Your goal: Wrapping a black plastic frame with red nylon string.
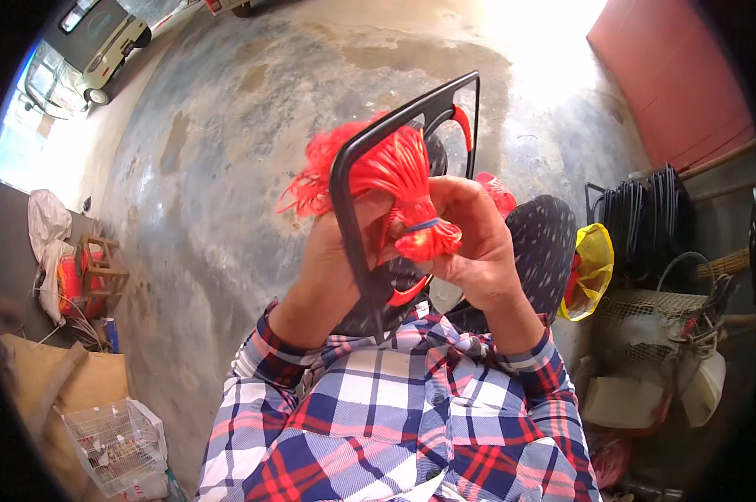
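Note:
A bundle of thin red plastic cord [403, 171] is gathered in front of me, its loose strands fanning out to the upper left. A blue band [422, 225] ties it near its looped lower end. My left hand [338, 251] is closed around the bundle's left side, its fingers partly hidden by strands and frame. On the other side, my right hand [478, 238] has fingers and thumb closed at the tied end. A black rectangular frame [350, 209] with red curved pieces stands tilted around the bundle, against my left hand.
More red cord [498, 194] shows by my right knee. To the right are a yellow-rimmed bag [593, 272], a stack of black frames [641, 209] and a woven basket [645, 314]. A wire cage [114, 443] and a wooden stool [102, 268] stand left; a vehicle [102, 42] is farther off.

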`<state>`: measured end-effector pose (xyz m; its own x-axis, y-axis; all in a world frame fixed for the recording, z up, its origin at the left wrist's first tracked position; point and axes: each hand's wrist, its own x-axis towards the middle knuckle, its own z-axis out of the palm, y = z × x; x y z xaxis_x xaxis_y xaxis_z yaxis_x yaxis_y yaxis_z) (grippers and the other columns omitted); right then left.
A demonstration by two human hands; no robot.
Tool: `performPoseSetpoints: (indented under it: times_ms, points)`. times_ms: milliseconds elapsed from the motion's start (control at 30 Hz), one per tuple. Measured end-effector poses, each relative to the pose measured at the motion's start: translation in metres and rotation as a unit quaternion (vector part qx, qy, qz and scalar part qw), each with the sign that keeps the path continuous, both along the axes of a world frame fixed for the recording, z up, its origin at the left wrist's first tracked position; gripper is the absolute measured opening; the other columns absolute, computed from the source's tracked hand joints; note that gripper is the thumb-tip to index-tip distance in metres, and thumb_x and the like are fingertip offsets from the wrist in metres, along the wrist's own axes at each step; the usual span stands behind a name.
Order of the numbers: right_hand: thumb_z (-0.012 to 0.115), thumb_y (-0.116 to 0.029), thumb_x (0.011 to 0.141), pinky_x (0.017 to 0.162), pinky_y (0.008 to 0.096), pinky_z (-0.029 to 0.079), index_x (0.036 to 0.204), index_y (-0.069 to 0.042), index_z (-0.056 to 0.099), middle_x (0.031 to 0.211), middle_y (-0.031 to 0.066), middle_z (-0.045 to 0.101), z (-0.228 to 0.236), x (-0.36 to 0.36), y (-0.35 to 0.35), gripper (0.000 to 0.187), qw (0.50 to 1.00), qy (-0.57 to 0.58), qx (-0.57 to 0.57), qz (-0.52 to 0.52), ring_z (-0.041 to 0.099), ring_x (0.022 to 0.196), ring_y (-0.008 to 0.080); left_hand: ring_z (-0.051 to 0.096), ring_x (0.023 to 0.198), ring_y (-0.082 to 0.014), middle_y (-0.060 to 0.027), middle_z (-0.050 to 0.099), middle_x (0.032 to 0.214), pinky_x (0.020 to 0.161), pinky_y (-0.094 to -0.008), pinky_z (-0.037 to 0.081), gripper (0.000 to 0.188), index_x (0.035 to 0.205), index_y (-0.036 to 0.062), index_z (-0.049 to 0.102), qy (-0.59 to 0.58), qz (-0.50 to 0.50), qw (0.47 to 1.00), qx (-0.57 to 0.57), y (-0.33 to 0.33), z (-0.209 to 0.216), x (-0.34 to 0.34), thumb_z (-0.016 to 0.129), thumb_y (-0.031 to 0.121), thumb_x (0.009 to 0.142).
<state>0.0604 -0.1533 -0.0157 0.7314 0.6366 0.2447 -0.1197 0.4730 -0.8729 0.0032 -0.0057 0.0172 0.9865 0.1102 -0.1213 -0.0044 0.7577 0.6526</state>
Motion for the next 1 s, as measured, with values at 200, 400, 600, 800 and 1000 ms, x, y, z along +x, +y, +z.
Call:
performPoseSetpoints:
  times_ms: [200,400,600,800,1000]
  points:
    - [0.078,-0.001,0.066,0.082,0.0321,0.049,0.128,-0.005,0.05,0.114,0.0115,0.055,0.005,-0.006,0.002,0.068,0.888,-0.39,-0.122,-0.211,0.058,0.1,0.0239,0.064,0.101,-0.0214,-0.0105,0.062,0.115,0.084,-0.0358,0.056,0.04,0.125,0.0035,0.051,0.012,0.021,0.998,0.055,0.012,-0.012,0.002,0.061,0.017,0.089]
    - [0.075,-0.006,0.072,0.081,0.0346,0.05,0.117,-0.004,0.058,0.105,0.0127,0.06,0.022,0.007,-0.006,0.048,0.844,-0.45,-0.118,-0.268,0.059,0.1,0.0277,0.06,0.079,-0.0151,-0.0095,0.062,0.102,0.063,-0.0274,0.049,0.037,0.121,0.0022,0.053,0.005,-0.04,0.998,0.04,0.002,-0.006,0.002,0.056,0.025,0.091]
    - [0.045,-0.039,0.099,0.092,0.0437,0.05,0.128,0.002,0.047,0.118,0.0157,0.059,0.046,0.05,-0.055,0.05,0.959,0.032,0.229,-0.164,0.06,0.106,0.0286,0.053,0.07,-0.0154,-0.0129,0.058,0.097,0.055,-0.0244,0.042,0.05,0.134,0.0019,0.047,-0.058,-0.095,0.993,-0.044,0.021,-0.011,0.006,0.05,0.023,0.089]
    - [0.058,-0.025,0.095,0.09,0.0366,0.048,0.118,-0.001,0.057,0.109,0.01,0.064,-0.008,0.071,-0.092,0.034,0.928,-0.007,0.049,-0.369,0.06,0.1,0.0171,0.053,0.067,-0.0145,-0.0114,0.058,0.094,0.05,-0.0238,0.041,0.043,0.128,0.0042,0.052,-0.057,-0.034,0.998,0.003,0.042,-0.027,0.004,0.052,0.02,0.089]
    - [0.073,-0.015,0.08,0.059,0.0307,0.049,0.098,-0.005,0.063,0.07,0.0104,0.061,-0.061,0.039,-0.058,0.023,0.829,-0.262,-0.437,-0.23,0.06,0.061,0.0144,0.051,0.054,-0.0124,-0.0143,0.062,0.091,0.045,-0.023,0.04,0.034,0.121,0.0023,0.054,-0.024,-0.073,0.997,-0.026,0.051,-0.038,0.007,0.051,0.023,0.095]
